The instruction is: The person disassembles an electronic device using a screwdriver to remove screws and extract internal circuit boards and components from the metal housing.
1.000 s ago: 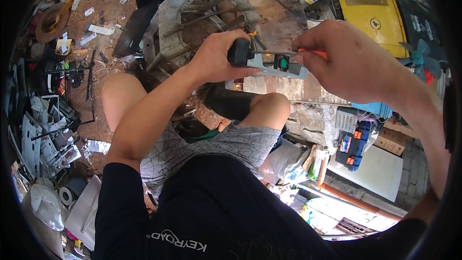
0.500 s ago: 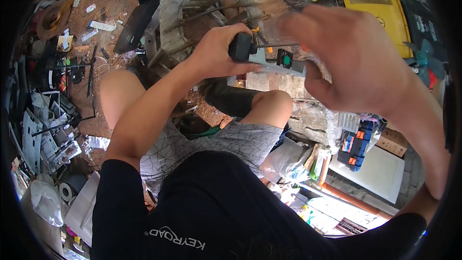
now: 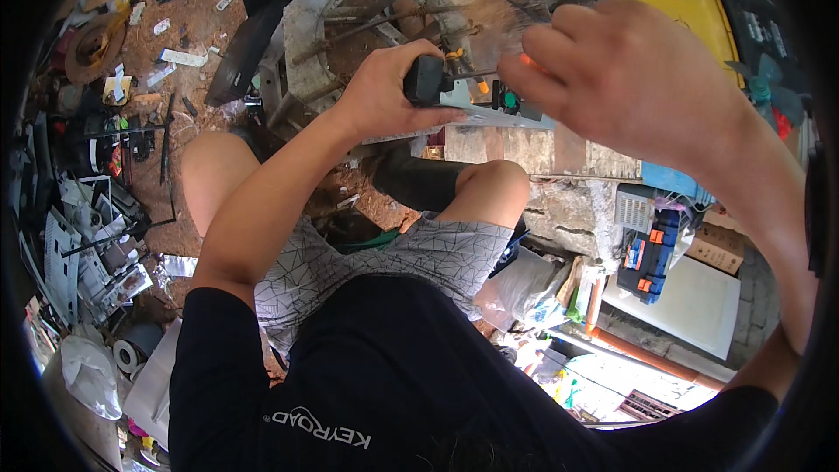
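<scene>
My left hand is closed round a pale metal part that carries a black block at its near-left end. The part's long strip reaches rightward, with a small black and green piece mounted on it. My right hand is closed on a screwdriver; its thin shaft points left at the black block, and a bit of orange handle shows between the fingers. Whether the tip sits in a screw is too small to tell.
Beyond my hands stands a round, worn metal frame with bars across it. A yellow case lies far right, a dark blue toolbox with orange latches at right. Scrap metal parts pile up at left.
My right hand has moved slightly left, closer to the black block, and its fingers have closed up on the screwdriver. My left hand keeps its hold, shifted a little left.
</scene>
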A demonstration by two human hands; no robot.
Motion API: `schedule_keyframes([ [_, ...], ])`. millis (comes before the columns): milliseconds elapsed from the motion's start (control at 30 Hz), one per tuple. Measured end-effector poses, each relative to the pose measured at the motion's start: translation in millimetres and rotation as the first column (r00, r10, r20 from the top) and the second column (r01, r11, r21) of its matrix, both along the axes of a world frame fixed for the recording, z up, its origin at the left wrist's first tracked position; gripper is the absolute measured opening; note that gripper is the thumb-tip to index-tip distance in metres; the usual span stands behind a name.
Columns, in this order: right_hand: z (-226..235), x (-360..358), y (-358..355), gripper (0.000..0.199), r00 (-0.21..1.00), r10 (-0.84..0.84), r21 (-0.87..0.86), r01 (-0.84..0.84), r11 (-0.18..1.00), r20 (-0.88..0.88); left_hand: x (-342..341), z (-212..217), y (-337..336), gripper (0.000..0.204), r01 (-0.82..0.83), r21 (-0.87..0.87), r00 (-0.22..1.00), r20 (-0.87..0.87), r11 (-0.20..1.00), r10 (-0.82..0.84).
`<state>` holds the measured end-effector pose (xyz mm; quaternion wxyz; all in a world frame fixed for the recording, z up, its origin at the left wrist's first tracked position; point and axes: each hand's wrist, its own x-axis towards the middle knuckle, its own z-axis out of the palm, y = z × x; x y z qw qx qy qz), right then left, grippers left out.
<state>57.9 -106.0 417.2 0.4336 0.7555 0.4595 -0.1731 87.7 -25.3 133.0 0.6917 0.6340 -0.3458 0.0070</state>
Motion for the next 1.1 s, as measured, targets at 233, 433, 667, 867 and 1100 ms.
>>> schedule_keyframes([
  [233,2.6,1.4,-11.5,0.024,0.895,-0.406,0.451,0.443,0.775,-0.182,-1.6,3.7,2.2,0.058,0.028,0.024,1.0,0.0,0.999,-0.028],
  [433,1.9,3.1,11.2,0.017,0.413,-0.89,0.377,0.869,0.322,-0.191,-3.6,5.3,2.6,0.057,-0.014,0.025,0.999,0.037,1.0,0.013],
  [667,-4.1,-3.2,-1.5,0.024,0.992,0.114,0.058,-0.111,0.992,-0.062,-1.2,5.6,3.6,0.058,0.01,0.043,1.0,0.001,0.999,-0.01],
  [867,1.4,5.0,-2.5,0.03,0.899,-0.266,0.595,0.43,0.679,-0.347,0.6,1.8,-0.1,0.056,0.02,-0.012,1.0,0.017,1.0,-0.02],
  [1100,6.1,-3.4,-25.0,0.023,0.851,-0.472,0.557,0.513,0.653,-0.23,0.6,2.3,0.4,0.056,-0.036,0.013,0.996,0.077,0.999,0.035],
])
